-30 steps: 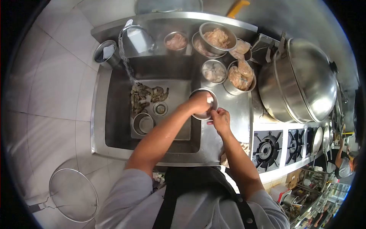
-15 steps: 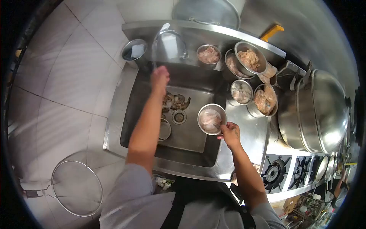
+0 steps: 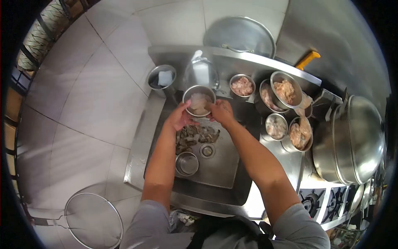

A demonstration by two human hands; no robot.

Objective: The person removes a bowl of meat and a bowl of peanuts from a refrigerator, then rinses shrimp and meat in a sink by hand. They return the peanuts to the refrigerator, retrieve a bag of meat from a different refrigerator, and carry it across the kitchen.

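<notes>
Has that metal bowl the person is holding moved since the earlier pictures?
Yes. Judged against the drain, the bowl has shifted left and toward the back of the sink; earlier it was to the drain's right.

Sink (image 3: 219, 171) front rt free; held bowl (image 3: 200, 89), shrimp (image 3: 195, 137) block back lt

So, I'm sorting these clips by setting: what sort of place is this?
Most likely a commercial kitchen, judging by the deep steel sink, the gas burners and the several metal bowls of what looks like raw meat.
</notes>
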